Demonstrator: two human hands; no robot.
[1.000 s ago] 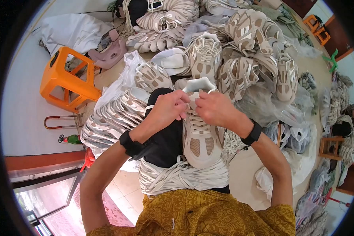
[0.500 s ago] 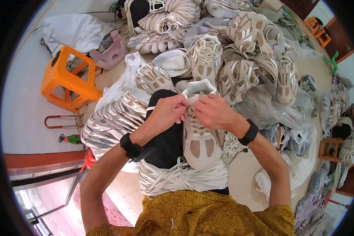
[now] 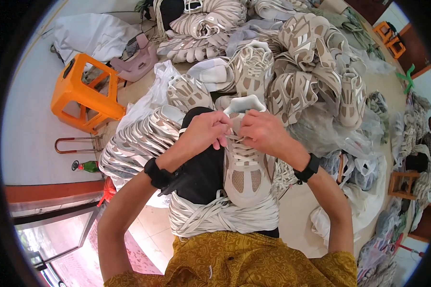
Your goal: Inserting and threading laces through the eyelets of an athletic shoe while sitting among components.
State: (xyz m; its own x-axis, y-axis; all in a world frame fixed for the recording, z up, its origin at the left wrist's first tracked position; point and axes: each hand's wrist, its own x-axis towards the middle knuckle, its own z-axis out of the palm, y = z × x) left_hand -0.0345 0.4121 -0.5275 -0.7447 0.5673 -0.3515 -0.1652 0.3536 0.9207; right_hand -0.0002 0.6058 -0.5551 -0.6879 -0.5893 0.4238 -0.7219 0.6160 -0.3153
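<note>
Shoe (image 3: 247, 184), beige with tan mesh, in front of the torso at lap level, toe toward the wearer, white-lined collar away. Whatever bears its sole is hidden beneath it.

Left hand (image 3: 209, 130): fingers curled in, thumb and fingertips drawn close together at the left edge of the upper eyelets. Right hand (image 3: 264, 133): fingers bent down over the right edge, covering the top of the lacing. The 2 hands nearly meet. Cannot tell whether either pinches a lace; the fingertips hide the spot. Lower rows of lace (image 3: 244, 156) show crossing the tongue.

1 black band on each wrist. Black trouser leg (image 3: 200, 178) left of the shoe, partly behind the left hand and forearm. White lace bundle (image 3: 225, 216) across the lap, just below the toe; contact between them unclear.

Left of the leg, stacked uppers (image 3: 138, 138), too tightly nested to count. Beyond the collar, shoe pile (image 3: 292, 86), overlapping, cut off at the top edge. Clear plastic (image 3: 333, 129) to its lower right, contents hard to make out. Orange stool (image 3: 84, 103) tilted, far left.
</note>
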